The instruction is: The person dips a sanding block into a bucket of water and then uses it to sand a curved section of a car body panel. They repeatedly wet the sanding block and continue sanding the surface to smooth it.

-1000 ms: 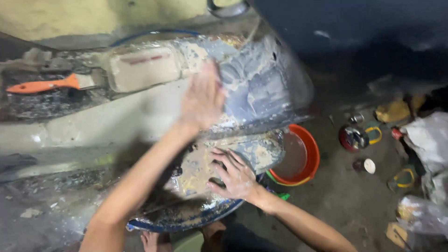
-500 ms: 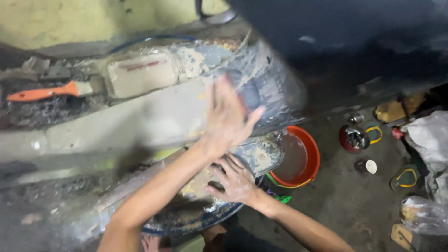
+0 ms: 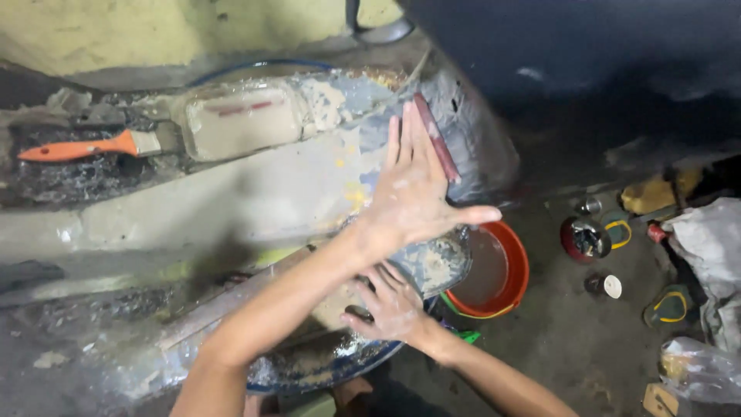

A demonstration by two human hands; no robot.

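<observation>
Your left hand [image 3: 413,193] lies flat and open on the filler-smeared car panel [image 3: 255,193], fingers spread to feel the surface; your right hand [image 3: 390,309] grips a small sanding pad [image 3: 359,313] below it.

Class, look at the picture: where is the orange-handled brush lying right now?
In the head view, the orange-handled brush lies far left on the grey ledge, beside the pale rectangular lamp, well left of the left hand.

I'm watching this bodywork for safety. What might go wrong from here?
The left hand presses a reddish sanding strip on the filler-coated panel bare-skinned, so scraped fingers seem possible. The right hand rests by the panel's lower edge, close to the orange bowl of murky water, which a slip could tip over.
</observation>
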